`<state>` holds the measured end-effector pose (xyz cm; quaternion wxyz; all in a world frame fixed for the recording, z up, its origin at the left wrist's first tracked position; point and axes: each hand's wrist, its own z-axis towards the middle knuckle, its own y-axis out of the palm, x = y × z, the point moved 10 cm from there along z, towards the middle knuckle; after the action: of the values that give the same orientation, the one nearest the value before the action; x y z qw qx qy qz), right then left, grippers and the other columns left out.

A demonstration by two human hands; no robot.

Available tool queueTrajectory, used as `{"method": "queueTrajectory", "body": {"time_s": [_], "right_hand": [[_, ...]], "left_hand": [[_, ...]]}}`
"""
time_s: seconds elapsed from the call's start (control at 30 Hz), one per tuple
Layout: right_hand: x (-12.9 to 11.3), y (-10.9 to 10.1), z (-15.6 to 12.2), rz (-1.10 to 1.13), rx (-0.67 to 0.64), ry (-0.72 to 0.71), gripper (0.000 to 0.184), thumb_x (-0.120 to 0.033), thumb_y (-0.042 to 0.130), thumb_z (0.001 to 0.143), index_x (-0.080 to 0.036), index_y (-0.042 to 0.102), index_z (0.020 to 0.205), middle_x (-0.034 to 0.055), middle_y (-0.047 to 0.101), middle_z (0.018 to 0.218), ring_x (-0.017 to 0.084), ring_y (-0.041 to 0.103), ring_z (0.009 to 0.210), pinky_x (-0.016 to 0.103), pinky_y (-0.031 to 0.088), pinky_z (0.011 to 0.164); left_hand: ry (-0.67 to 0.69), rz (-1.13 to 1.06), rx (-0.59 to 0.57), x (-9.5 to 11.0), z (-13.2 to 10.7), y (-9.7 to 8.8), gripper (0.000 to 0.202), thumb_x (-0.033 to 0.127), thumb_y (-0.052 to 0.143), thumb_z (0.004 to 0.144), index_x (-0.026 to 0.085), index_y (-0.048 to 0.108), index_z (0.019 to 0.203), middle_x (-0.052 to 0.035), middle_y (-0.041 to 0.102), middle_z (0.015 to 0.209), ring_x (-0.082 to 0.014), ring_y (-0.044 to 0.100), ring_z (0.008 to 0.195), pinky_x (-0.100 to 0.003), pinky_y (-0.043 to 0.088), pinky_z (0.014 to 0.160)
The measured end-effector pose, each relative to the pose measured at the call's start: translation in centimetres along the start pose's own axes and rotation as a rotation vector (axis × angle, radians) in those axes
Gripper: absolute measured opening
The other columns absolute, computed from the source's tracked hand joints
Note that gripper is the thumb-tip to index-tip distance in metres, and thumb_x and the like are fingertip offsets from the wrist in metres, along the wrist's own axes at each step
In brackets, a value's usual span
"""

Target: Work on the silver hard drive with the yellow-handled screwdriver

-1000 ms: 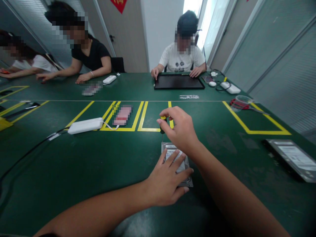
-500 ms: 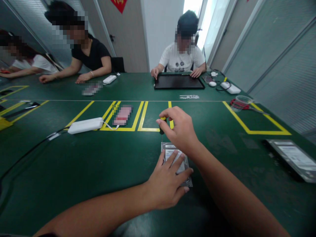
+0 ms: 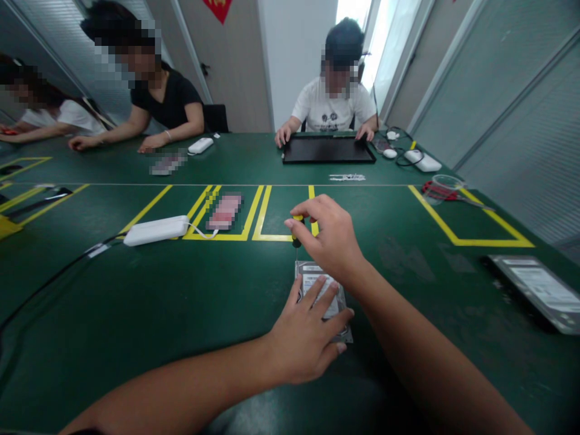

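A small silver hard drive [image 3: 310, 270] with a white label lies on the green table in front of me. My left hand [image 3: 308, 335] rests flat over it, fingers spread, and covers much of its surface. Above its far left corner, my right hand [image 3: 328, 238] grips a yellow and black screwdriver [image 3: 296, 237] between thumb and fingers. The screwdriver stands upright, with its thin shaft reaching down to that corner; whether the tip sits in a screw is too small to tell.
A larger hard drive [image 3: 539, 287] lies at the right. A white power strip [image 3: 156, 231] with a black cable and a phone [image 3: 225, 211] are to the left. Across the table, a person touches a black panel [image 3: 328, 150]; a clear cup [image 3: 446, 188] stands at the far right.
My hands, the screwdriver and the small drive stay almost in place; slightly more of the screwdriver's yellow handle shows. Across the table, the person's hand at the panel's right shifts slightly.
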<state>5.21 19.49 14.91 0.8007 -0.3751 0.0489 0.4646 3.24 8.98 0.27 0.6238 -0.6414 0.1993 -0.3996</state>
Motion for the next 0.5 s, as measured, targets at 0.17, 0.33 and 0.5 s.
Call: {"method": "queueTrajectory", "body": {"time_s": [0.17, 0.33, 0.5], "right_hand": [[0.00, -0.17, -0.15, -0.011, 0.022, -0.017, 0.013, -0.018, 0.056, 0.087, -0.015, 0.064, 0.097, 0.0022, 0.065, 0.093, 0.015, 0.055, 0.083, 0.030, 0.040, 0.080], [-0.08, 0.00, -0.14, 0.004, 0.003, -0.007, 0.012, -0.020, 0.054, 0.089, -0.015, 0.064, 0.093, 0.0043, 0.063, 0.091, 0.016, 0.055, 0.087, 0.030, 0.041, 0.081], [-0.07, -0.08, -0.02, -0.001, 0.007, -0.017, 0.011, -0.025, 0.057, 0.091, -0.016, 0.063, 0.091, 0.0041, 0.061, 0.090, 0.016, 0.054, 0.087, 0.030, 0.041, 0.081]], "left_hand": [[-0.002, 0.006, 0.009, 0.07, -0.05, -0.08, 0.055, 0.052, 0.043, 0.097, 0.033, 0.039, 0.149, -0.0104, 0.028, 0.160, -0.0405, 0.016, 0.149, -0.074, 0.009, 0.113], [-0.002, 0.006, 0.020, 0.05, -0.08, -0.14, 0.057, 0.052, 0.047, 0.095, 0.033, 0.040, 0.148, -0.0098, 0.029, 0.159, -0.0410, 0.018, 0.148, -0.074, 0.009, 0.113], [-0.001, -0.005, 0.007, 0.02, -0.14, -0.02, 0.057, 0.052, 0.046, 0.096, 0.033, 0.039, 0.149, -0.0097, 0.027, 0.161, -0.0407, 0.016, 0.149, -0.074, 0.008, 0.113]]}}
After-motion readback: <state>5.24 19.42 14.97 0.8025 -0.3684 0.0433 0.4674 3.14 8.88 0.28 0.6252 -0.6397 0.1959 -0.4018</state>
